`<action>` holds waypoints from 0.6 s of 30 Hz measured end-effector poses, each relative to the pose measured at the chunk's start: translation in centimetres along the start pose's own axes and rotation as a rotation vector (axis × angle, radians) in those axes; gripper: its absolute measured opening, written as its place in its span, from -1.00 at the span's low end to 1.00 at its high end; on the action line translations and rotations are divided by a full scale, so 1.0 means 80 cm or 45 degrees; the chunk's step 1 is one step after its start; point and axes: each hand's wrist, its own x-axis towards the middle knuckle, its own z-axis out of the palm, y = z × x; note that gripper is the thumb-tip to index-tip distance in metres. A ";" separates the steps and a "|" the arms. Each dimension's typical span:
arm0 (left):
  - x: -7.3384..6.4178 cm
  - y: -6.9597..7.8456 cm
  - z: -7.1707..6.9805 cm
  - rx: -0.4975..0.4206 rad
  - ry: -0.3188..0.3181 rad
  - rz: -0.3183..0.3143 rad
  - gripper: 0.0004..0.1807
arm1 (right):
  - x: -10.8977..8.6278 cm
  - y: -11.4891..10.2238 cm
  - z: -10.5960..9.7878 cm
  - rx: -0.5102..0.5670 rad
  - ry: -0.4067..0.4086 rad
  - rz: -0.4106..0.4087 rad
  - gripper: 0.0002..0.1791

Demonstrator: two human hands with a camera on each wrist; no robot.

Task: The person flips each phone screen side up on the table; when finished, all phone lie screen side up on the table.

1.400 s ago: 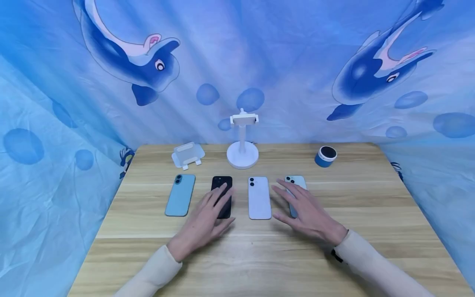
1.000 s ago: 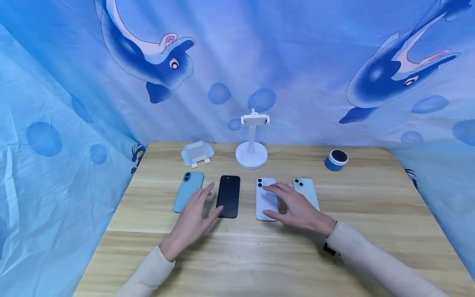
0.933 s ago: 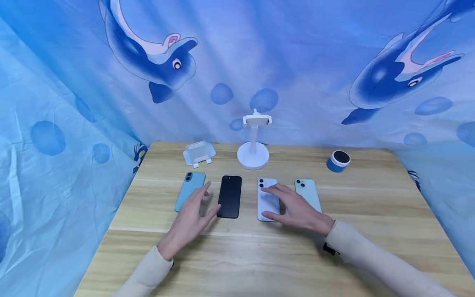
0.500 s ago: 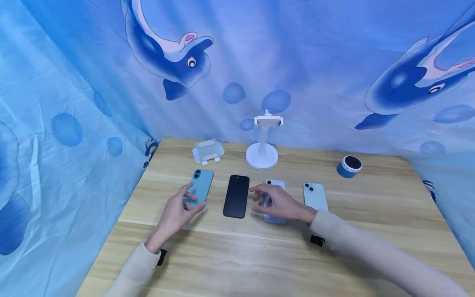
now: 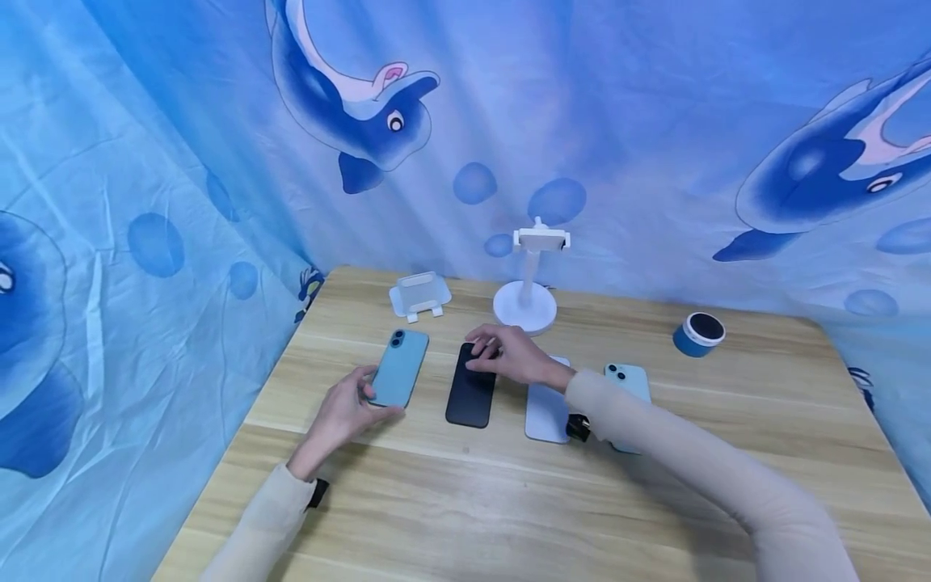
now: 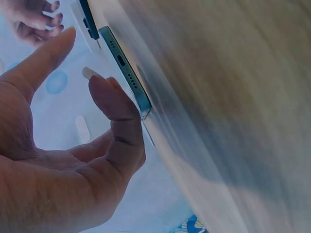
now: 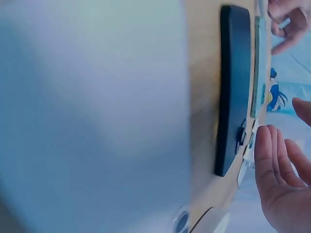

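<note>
In the head view, my left hand [image 5: 343,411] is at the left edge and lower end of a teal phone [image 5: 402,365]. Its thumb and fingers are spread, and the left wrist view shows a bent finger right beside the phone's edge [image 6: 121,60]. My right hand [image 5: 512,356] hovers over the top of a black phone [image 5: 469,398], fingers loosely bent with nothing in them; the right wrist view shows a gap between hand and black phone [image 7: 235,87]. Beneath the right wrist lies a lavender phone [image 5: 545,416], partly covered.
A mint phone [image 5: 631,384] lies partly behind the right sleeve. Along the back of the wooden table [image 5: 436,501] stand a low phone holder [image 5: 419,295], a white upright phone stand [image 5: 525,305] and a small blue-and-white cylinder [image 5: 698,335]. A blue dolphin-print curtain [image 5: 618,121] hangs behind.
My left hand has moved left from the black phone to the teal phone. My right hand has moved left from the mint phone, past the lavender one, to above the black phone. The head view has turned.
</note>
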 end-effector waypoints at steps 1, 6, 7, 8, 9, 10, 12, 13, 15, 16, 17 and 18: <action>0.000 0.000 0.000 0.002 -0.013 -0.018 0.09 | 0.007 0.001 0.001 0.004 0.000 0.005 -0.44; 0.004 -0.003 0.000 0.001 -0.038 -0.030 0.12 | 0.038 0.002 0.009 0.059 -0.003 0.030 -0.46; 0.005 -0.003 0.001 -0.001 -0.037 -0.030 0.11 | 0.042 0.001 0.011 0.075 -0.007 0.038 -0.47; 0.006 -0.004 0.001 -0.002 -0.033 -0.027 0.11 | 0.047 0.000 0.012 0.085 -0.011 0.045 -0.47; 0.006 -0.005 0.002 -0.002 -0.028 -0.030 0.10 | 0.052 0.000 0.014 0.099 -0.011 0.054 -0.48; 0.007 -0.005 0.002 0.000 -0.024 -0.032 0.10 | 0.056 -0.001 0.016 0.110 -0.017 0.062 -0.48; 0.006 -0.005 0.004 0.003 -0.020 -0.046 0.10 | 0.064 -0.004 0.020 0.116 -0.019 0.078 -0.47; 0.006 -0.005 0.004 0.004 -0.018 -0.053 0.10 | 0.069 -0.005 0.022 0.121 -0.018 0.085 -0.46; 0.005 -0.005 0.004 0.015 -0.013 -0.063 0.09 | 0.077 -0.006 0.027 0.141 -0.014 0.098 -0.46; 0.005 -0.004 0.004 0.019 -0.011 -0.067 0.09 | 0.081 -0.007 0.029 0.140 -0.010 0.107 -0.46; 0.005 -0.004 0.004 0.023 -0.007 -0.071 0.09 | 0.085 -0.008 0.032 0.138 -0.004 0.112 -0.46; 0.005 -0.003 0.004 0.028 -0.003 -0.072 0.08 | 0.089 -0.008 0.034 0.144 0.000 0.120 -0.46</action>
